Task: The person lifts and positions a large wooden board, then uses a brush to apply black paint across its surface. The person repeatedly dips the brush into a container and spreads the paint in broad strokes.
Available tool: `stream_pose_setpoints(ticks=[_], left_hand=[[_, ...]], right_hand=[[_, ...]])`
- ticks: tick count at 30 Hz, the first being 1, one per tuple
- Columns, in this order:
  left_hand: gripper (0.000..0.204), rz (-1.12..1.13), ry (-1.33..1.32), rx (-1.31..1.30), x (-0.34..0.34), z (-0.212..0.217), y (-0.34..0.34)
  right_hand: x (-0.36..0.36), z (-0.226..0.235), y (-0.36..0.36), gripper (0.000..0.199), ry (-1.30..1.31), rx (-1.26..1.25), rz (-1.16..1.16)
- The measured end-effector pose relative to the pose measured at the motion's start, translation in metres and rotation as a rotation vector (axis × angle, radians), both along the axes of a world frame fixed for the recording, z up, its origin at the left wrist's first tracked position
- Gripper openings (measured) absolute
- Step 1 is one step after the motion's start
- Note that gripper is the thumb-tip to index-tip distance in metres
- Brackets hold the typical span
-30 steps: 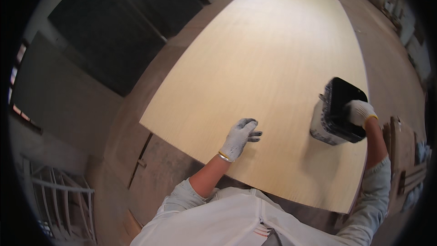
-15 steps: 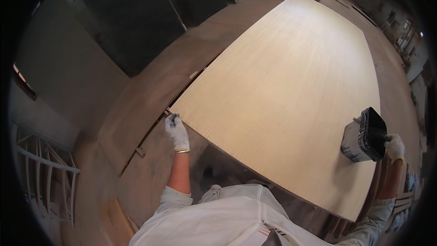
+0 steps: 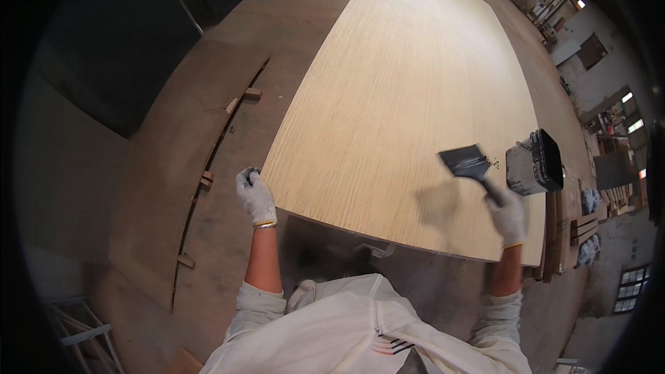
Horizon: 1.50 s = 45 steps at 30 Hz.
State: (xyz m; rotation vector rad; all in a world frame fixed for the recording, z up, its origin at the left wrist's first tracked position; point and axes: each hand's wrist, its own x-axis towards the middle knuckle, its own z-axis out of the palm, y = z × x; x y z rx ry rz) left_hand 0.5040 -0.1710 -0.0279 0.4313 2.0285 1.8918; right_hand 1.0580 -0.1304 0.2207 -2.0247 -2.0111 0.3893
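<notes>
Board: large, pale, fine grain along its length; runs from in front of the person to the top of view, bare over most of its face.
Right hand: white glove with yellow cuff edge, slightly blurred, over the near right part of the board. Grip closed round the handle of a brush.
Brush: wide, flat, dark head, pointing up and left; raised clear of the board, its shadow falling on the wood below.
Bucket: squarish, grey wall smeared dark, black rim; near the board's right edge, just beyond the right hand and to the right of the brush head.
Specks: small, dark, between brush and bucket; cannot tell if airborne or on the wood.
Left hand: gloved, fingertips darkened, at the board's near left corner. Fingers curled in; cannot tell if the grip has hold of the edge.
Floor, left: long brown sheet with wooden blocks along its edge; dark panels farther out.
Far right: stacked timber, dim.
Clothing: pale jacket, zipped front.
</notes>
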Motion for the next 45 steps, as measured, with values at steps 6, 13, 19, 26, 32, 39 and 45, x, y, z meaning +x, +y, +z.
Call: stream_pose_setpoints(ticks=[6,13,19,26,32,39,45], left_hand=[[0.012,-0.056,0.050,-0.075,0.015,0.021,-0.002],[0.013,-0.044,0.051,-0.076,0.017,0.023,-0.009],[0.013,-0.029,0.033,-0.136,0.026,0.036,-0.004],[0.013,0.018,0.097,-0.205,0.017,0.037,-0.015],[0.013,0.059,0.025,-0.087,0.017,0.024,-0.014],[0.012,-0.102,-0.039,-0.013,0.023,0.026,0.001],[0.013,-0.155,0.047,0.015,0.011,0.015,-0.011]], right_hand=[[-0.125,-0.058,-0.040,0.047,-0.219,-0.164,0.282],[-0.163,-0.079,0.135,0.047,-0.236,-0.165,0.334],[-0.179,-0.097,0.437,0.045,-0.461,-0.015,0.308],[-0.288,-0.099,0.417,0.041,-0.325,0.084,0.539],[-0.237,-0.051,0.138,0.050,-0.384,-0.122,0.946],[-0.225,-0.066,0.341,0.042,-0.500,-0.206,0.318],[-0.289,-0.058,0.188,0.040,-0.387,-0.087,0.528]])
